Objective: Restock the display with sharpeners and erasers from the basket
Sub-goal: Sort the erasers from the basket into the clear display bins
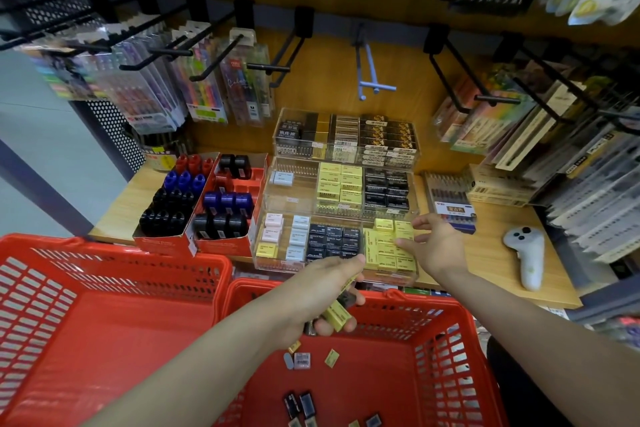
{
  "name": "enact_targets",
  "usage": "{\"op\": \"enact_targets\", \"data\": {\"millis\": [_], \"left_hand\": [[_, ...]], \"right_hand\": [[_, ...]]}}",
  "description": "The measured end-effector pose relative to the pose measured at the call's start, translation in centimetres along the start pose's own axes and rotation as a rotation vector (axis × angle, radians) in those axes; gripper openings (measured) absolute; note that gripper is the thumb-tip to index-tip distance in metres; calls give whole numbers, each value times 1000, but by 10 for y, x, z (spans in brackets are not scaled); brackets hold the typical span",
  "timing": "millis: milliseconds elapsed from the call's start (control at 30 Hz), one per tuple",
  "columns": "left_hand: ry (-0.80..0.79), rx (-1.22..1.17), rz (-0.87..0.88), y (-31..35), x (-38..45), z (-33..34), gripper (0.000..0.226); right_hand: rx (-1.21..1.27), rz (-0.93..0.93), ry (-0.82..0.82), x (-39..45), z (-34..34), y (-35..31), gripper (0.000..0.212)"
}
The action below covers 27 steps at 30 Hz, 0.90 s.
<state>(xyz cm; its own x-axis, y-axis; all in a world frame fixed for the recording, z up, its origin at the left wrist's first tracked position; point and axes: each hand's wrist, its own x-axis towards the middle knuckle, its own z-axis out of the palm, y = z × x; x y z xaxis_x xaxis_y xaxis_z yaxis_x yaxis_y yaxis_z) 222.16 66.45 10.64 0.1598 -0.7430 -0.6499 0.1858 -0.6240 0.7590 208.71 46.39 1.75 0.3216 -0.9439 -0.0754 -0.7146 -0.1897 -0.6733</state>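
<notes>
A clear tiered eraser display (pixel 346 215) stands on the wooden shelf. My right hand (pixel 433 243) reaches over its front right compartment, fingertips touching the yellow erasers (pixel 384 248) packed there. My left hand (pixel 325 298) hovers over the right red basket (pixel 446 374) and grips a bunch of yellow and dark erasers (pixel 337 314). Loose erasers (pixel 304 359) lie scattered on that basket's floor. Two red cardboard trays (pixel 194 208) of black, blue and red sharpeners sit left of the display.
A second red basket (pixel 86 315) stands at the left. Pen packs hang on black hooks (pixel 166 80) above the shelf. A white controller (pixel 526 253) and a pen box (pixel 450 208) lie right of the display. More hanging packs (pixel 554 135) crowd the right side.
</notes>
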Motion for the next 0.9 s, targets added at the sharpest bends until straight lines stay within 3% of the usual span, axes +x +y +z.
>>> {"op": "enact_targets", "data": {"millis": [267,367,467,600,700,900], "left_hand": [[-4,9,5,-4,2,0,40],[-2,8,3,-3,1,0,41],[-4,-2,2,-2,1,0,41],[1,4,-3,-2,0,1,41],[5,5,-8,-3,-2,1,41],[-3,-11,-4,-3,0,2,41]], "right_hand": [[-60,-35,64,-1,-4,-2,40],[-235,-310,69,-8,-5,-10,29],[-594,-547,9,-11,1,-17,64],[-843,-454,-132,-13,7,-22,84],[-792,-383,-210,-13,11,-17,82],[-661,-382,-212,-13,9,-12,67]]}}
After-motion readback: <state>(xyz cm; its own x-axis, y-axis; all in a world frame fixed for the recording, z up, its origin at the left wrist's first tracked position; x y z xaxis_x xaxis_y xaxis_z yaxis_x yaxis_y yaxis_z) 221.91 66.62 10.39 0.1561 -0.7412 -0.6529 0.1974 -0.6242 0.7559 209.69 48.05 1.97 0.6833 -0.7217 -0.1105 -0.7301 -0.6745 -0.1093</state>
